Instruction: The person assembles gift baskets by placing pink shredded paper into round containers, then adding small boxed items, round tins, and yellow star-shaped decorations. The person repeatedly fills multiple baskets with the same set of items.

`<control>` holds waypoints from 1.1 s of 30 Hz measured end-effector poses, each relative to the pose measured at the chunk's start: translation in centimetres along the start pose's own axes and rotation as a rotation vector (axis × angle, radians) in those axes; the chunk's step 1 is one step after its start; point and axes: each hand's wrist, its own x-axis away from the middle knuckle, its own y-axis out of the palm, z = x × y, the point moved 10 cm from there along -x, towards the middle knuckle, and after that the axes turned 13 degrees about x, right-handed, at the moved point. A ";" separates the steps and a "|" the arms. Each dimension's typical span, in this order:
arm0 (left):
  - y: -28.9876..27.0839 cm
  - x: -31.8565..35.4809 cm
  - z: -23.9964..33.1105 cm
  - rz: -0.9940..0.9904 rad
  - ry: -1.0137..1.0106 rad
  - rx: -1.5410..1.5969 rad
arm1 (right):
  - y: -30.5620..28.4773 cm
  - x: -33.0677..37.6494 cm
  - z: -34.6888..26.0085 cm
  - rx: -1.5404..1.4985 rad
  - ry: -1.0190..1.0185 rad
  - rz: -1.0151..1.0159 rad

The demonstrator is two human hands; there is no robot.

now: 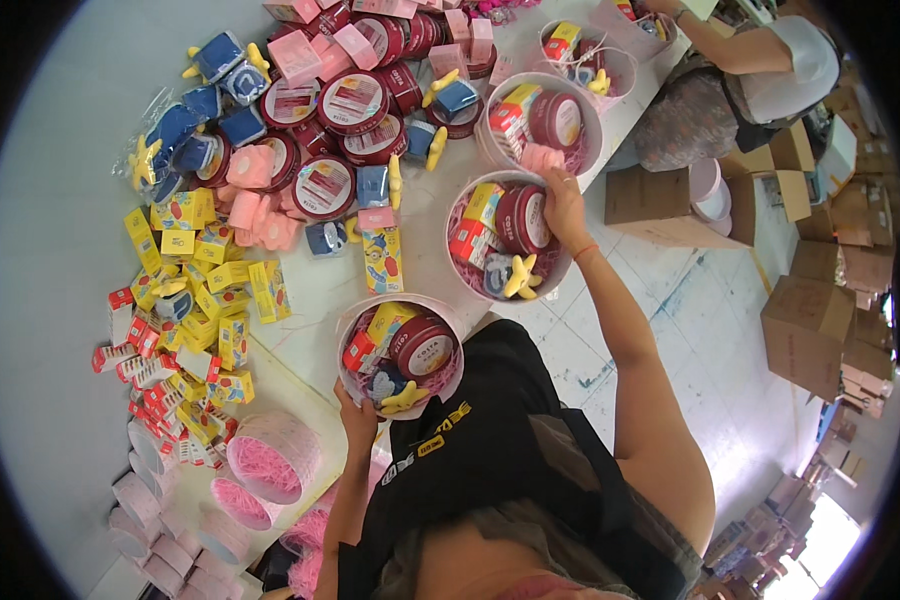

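My left hand [358, 410] grips the lower left side of a near round white tub [400, 300], which sits against my apron. Inside are a dark red round tin [425, 348], yellow and red boxes, a blue bundle and a yellow starfish [405, 400] on pink shredded paper. My right hand [565, 207] reaches over a middle tub [560, 268] with similar contents. Its fingers are closed on a pink folded cloth bundle [542, 158] at the near rim of a far tub [592, 125]. That tub holds boxes and a red tin.
Red tins [355, 100], pink bundles [265, 205], yellow boxes [205, 290] and red-white boxes [155, 370] are heaped on the left. Tubs of pink shredded paper [270, 460] stand at lower left. Another person [710, 110] works at far right, near cardboard boxes [810, 315].
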 end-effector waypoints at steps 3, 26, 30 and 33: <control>0.8 1.5 0.6 -0.027 0.026 0.123 | -0.1 -2.7 1.1 0.048 -0.037 0.059; 14.8 -4.6 6.1 -0.154 0.220 0.119 | -4.2 -10.0 1.8 0.096 -0.213 0.239; 13.8 -6.6 7.4 -0.023 0.337 0.045 | -4.6 -0.5 -2.3 -0.103 0.007 -0.078; 9.6 -6.6 7.2 0.036 0.287 0.256 | -3.8 6.6 -9.8 -0.133 -0.189 -0.042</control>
